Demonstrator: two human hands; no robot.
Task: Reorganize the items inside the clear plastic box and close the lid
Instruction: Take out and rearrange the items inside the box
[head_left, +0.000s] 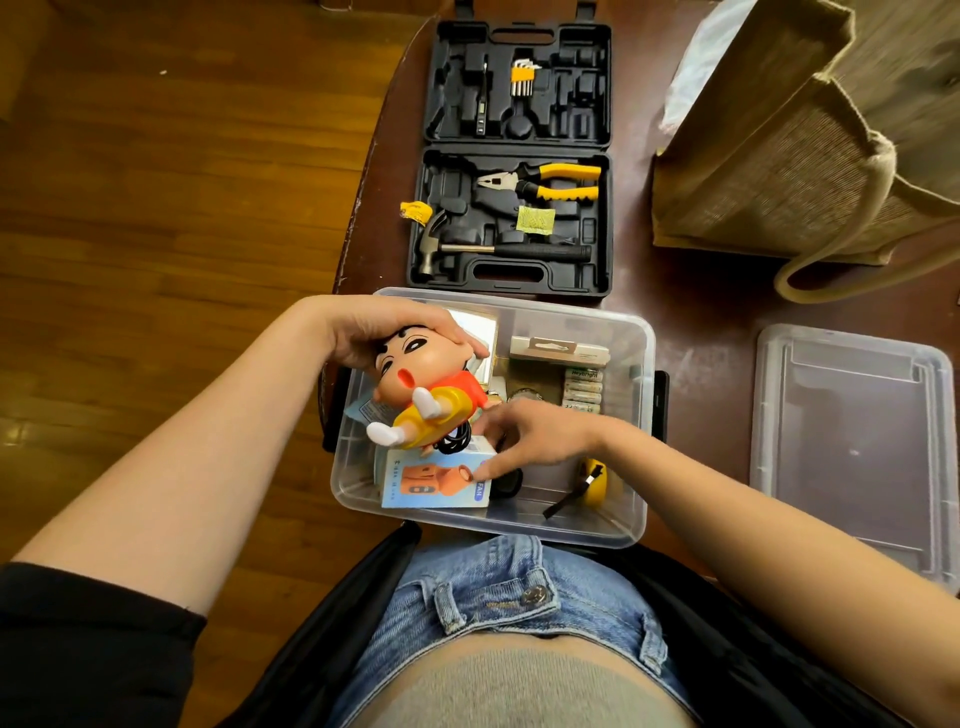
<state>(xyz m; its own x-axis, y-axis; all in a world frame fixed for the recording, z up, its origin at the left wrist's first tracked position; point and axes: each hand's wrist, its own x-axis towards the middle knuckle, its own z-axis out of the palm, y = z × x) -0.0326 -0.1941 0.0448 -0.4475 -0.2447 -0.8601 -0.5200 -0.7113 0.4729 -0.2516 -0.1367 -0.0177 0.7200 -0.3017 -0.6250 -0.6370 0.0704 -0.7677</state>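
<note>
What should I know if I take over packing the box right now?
Left hand grips the cartoon figure by its head, above the clear box. Right hand has its fingers on the blue fan carton inside the box. Batteries and a yellow tape measure are also in the box. Lid lies on the table to the right. Left to do: settle the figure, then close the lid.

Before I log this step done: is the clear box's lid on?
Off. The lid lies on the table right of the open clear box.
</note>
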